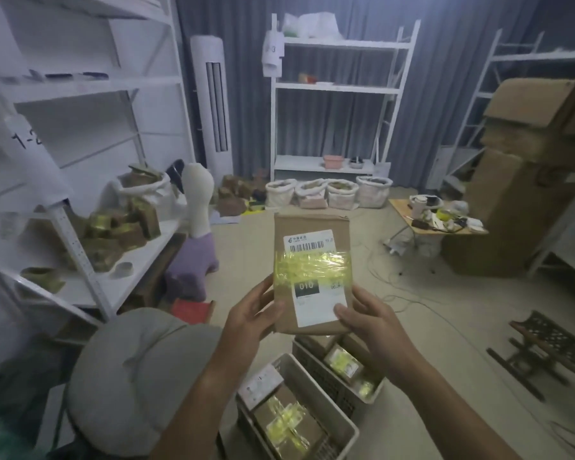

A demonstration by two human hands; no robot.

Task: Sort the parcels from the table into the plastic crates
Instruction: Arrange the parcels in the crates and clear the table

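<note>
Above floor crates [316, 386], parcel [312, 260] sits pinched between both hands' fingers [266, 308].

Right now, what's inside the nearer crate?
The nearer crate holds brown parcels wrapped in yellow tape, plus one with a white label at its far end. Anything beneath them is covered. Both hands hold another parcel above.

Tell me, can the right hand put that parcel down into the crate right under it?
Probably yes. The right hand and left hand hold the parcel just above the far crate. That crate is open on top, with only a few parcels inside, and nothing sits between.
</note>
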